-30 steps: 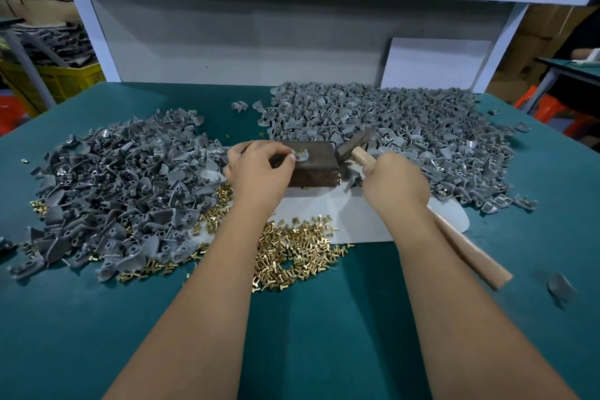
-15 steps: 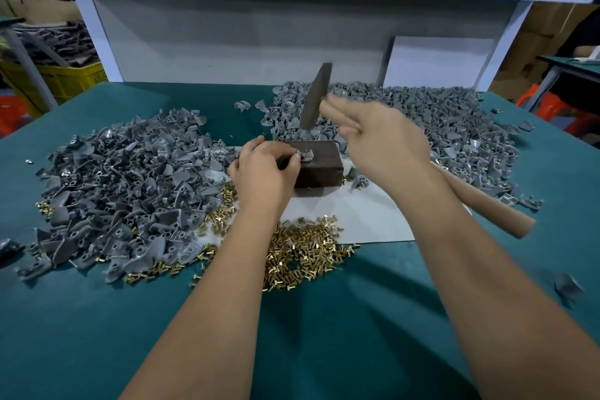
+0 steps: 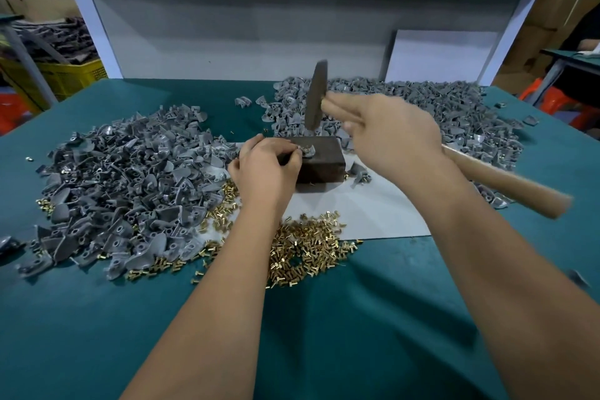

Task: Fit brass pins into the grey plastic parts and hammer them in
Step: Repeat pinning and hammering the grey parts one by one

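Near edge of desk [image 3: 324, 351]: bare green cover, open passage apart from both forearms crossing it. Left half blocked by grey parts pile [image 3: 123, 191]; second grey pile [image 3: 422, 114] fills far right, against back panel [image 3: 243, 42]. Brass pins [image 3: 305, 250] scattered between forearms. Dark block [image 3: 321, 159] at centre on white sheet [image 3: 373, 214]; hammer [image 3: 316, 96] raised above it, handle jutting toward right edge. Bare sheet right of block.
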`<state>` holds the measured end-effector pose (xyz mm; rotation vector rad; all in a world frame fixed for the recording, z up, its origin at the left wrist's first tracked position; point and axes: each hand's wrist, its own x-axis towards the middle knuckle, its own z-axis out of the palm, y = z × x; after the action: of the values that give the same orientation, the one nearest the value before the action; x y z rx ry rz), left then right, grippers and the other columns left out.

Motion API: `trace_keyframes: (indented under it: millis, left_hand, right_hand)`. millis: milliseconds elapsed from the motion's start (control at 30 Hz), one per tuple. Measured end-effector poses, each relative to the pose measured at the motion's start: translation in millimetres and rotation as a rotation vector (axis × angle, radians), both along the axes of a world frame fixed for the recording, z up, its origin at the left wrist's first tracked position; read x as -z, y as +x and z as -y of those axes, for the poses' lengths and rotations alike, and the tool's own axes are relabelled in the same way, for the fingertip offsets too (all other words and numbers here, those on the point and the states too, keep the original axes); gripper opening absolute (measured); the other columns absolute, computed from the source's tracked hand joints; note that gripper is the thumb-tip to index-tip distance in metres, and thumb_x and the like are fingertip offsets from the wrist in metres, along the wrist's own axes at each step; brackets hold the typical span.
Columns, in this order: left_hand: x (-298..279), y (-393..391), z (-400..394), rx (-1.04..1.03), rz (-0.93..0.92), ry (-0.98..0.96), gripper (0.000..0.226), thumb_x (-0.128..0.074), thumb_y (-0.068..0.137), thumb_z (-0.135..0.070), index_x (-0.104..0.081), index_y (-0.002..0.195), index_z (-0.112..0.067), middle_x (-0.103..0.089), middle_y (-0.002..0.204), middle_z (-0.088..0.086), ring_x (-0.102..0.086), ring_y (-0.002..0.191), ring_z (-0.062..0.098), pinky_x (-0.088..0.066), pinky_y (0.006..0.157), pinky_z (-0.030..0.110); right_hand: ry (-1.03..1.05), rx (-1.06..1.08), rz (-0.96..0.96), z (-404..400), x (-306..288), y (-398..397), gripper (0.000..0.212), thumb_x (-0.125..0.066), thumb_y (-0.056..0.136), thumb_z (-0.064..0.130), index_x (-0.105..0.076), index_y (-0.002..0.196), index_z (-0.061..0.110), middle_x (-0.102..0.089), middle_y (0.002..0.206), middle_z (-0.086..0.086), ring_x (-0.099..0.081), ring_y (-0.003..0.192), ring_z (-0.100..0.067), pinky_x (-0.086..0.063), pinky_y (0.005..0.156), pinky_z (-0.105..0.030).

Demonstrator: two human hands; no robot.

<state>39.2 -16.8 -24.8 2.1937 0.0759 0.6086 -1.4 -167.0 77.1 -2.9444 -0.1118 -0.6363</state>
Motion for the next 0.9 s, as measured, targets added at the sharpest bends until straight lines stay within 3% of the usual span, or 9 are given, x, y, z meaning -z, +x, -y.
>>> trace_keyframes:
  millis: [133, 233, 333, 433, 567, 633, 700, 800, 900]
  left_hand:
    - [2, 0, 1, -0.006, 0.002, 0.002, 0.013, -0.065, 0.091, -0.035, -0.076, 0.099, -0.032, -0.067, 0.116, -0.02, -0.034, 0.134, 0.009, -0.016, 0.1, 0.035]
    - [1, -1, 0, 0.001, -0.008, 0.019, 0.015, -0.063, 0.091, -0.035, -0.075, 0.1, -0.033, -0.065, 0.118, -0.021, -0.033, 0.134, 0.01, -0.016, 0.1, 0.038]
    - [0, -2, -2, 0.008, -0.02, -0.001, 0.014, -0.063, 0.091, -0.037, -0.074, 0.1, -0.034, -0.065, 0.12, -0.021, -0.033, 0.135, 0.012, -0.017, 0.102, 0.04]
    - [-1, -2, -2, 0.02, -0.045, -0.029, 0.013, -0.062, 0.092, -0.037, -0.072, 0.099, -0.037, -0.063, 0.122, -0.021, -0.032, 0.134, 0.014, -0.018, 0.108, 0.043]
    - [-2, -3, -2, 0.032, -0.06, -0.045, 0.009, -0.061, 0.092, -0.04, -0.069, 0.093, -0.04, -0.062, 0.122, -0.022, -0.031, 0.133, 0.015, -0.018, 0.106, 0.042]
    - [-2, -2, -2, 0.035, -0.058, -0.04, 0.007, -0.062, 0.091, -0.04, -0.069, 0.091, -0.04, -0.062, 0.121, -0.022, -0.031, 0.133, 0.015, -0.018, 0.103, 0.039]
    - [-1, -2, -2, 0.042, -0.047, -0.029, 0.005, -0.064, 0.089, -0.041, -0.069, 0.088, -0.04, -0.063, 0.119, -0.022, -0.031, 0.133, 0.014, -0.017, 0.098, 0.037]
    - [0, -1, -2, 0.035, -0.024, 0.016, 0.005, -0.066, 0.088, -0.041, -0.071, 0.089, -0.039, -0.065, 0.116, -0.022, -0.031, 0.133, 0.014, -0.016, 0.097, 0.037]
    - [1, -1, -2, 0.02, 0.014, 0.077, 0.008, -0.067, 0.087, -0.039, -0.073, 0.092, -0.038, -0.066, 0.115, -0.02, -0.032, 0.13, 0.015, -0.016, 0.097, 0.036]
  right_hand:
    - [-0.024, -0.041, -0.032, -3, 6, 0, 0.053, -0.046, 0.097, 0.024, -0.034, 0.133, 0.06, -0.067, 0.113, 0.004, -0.064, 0.092, -0.027, -0.04, 0.063, -0.031]
    - [-0.109, -0.047, -0.126, -2, 4, 2, 0.051, -0.048, 0.096, 0.026, -0.038, 0.134, 0.058, -0.065, 0.118, 0.01, -0.063, 0.1, -0.022, -0.038, 0.06, -0.029]
    - [0.142, -0.035, -0.083, 6, 10, 7, 0.05, -0.044, 0.097, 0.025, -0.039, 0.137, 0.054, -0.062, 0.125, 0.013, -0.06, 0.109, -0.022, -0.049, 0.071, -0.033]
    - [0.384, 0.066, -0.015, 18, 32, 12, 0.041, -0.04, 0.099, 0.021, -0.045, 0.134, 0.042, -0.065, 0.116, 0.003, -0.055, 0.085, -0.023, -0.046, 0.064, -0.033]
    - [0.383, 0.269, -0.154, 39, 63, 12, 0.024, -0.043, 0.099, 0.022, -0.057, 0.118, 0.026, -0.058, 0.086, -0.003, -0.046, 0.074, -0.027, -0.034, 0.061, -0.031]
    - [0.314, 0.345, -0.227, 44, 68, 12, 0.024, -0.044, 0.098, 0.026, -0.062, 0.113, 0.021, -0.056, 0.087, -0.006, -0.049, 0.081, -0.03, -0.038, 0.067, -0.033]
    - [0.135, 0.387, -0.133, 41, 65, 16, 0.025, -0.048, 0.096, 0.028, -0.065, 0.111, 0.019, -0.058, 0.103, -0.013, -0.049, 0.097, -0.034, -0.042, 0.077, -0.039]
    - [0.215, 0.129, 0.038, 13, 57, 26, 0.021, -0.052, 0.095, 0.028, -0.066, 0.108, 0.021, -0.059, 0.11, -0.006, -0.052, 0.1, -0.024, -0.044, 0.08, -0.035]
    - [0.467, -0.127, -0.076, -23, 56, 37, 0.015, -0.053, 0.095, 0.026, -0.068, 0.094, 0.025, -0.068, 0.095, 0.003, -0.06, 0.088, -0.017, -0.047, 0.076, -0.031]
